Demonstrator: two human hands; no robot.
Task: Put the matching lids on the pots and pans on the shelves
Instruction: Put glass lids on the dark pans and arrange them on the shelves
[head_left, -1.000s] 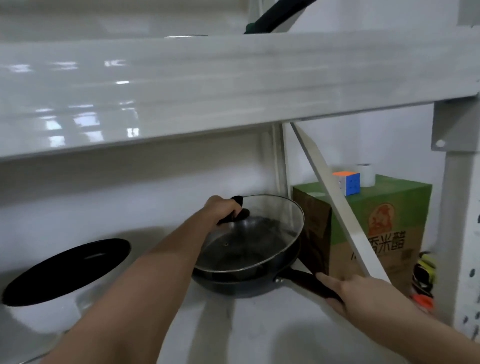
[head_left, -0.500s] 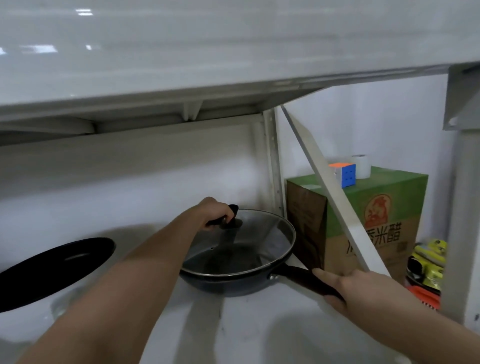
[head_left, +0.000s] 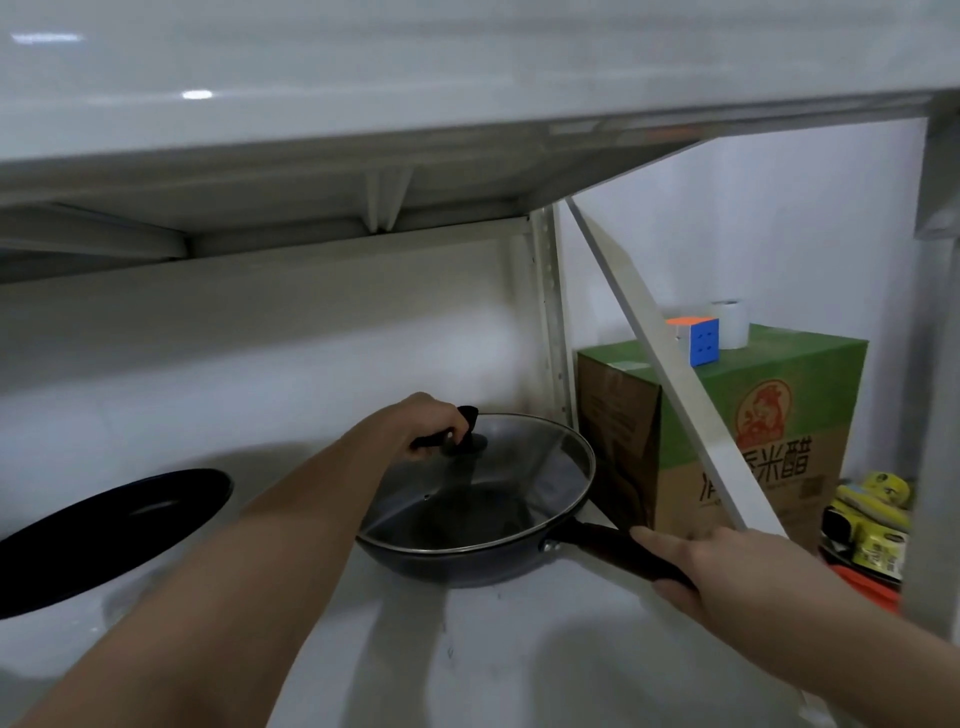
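Observation:
A dark frying pan (head_left: 457, 564) sits on the white shelf (head_left: 467, 665), its handle pointing right. A glass lid (head_left: 498, 483) with a black knob lies on its rim, nearly flat. My left hand (head_left: 426, 423) grips the lid's black knob from the left. My right hand (head_left: 727, 566) holds the pan's dark handle. At the left a white pot (head_left: 124, 597) carries a black lid (head_left: 104, 530) that is tilted up at its right side.
The upper shelf (head_left: 415, 104) hangs low overhead. A white diagonal brace (head_left: 675, 374) and a post (head_left: 550, 312) stand right of the pan. Beyond them is a green and brown carton (head_left: 779, 415) with a puzzle cube (head_left: 698, 340) and a tape roll (head_left: 730, 325) on top. Yellow packets (head_left: 867, 525) lie at the far right.
The glass lid has come down from a steep tilt to lie almost flat on the pan. The camera has dropped lower under the upper shelf. My right hand stays on the handle.

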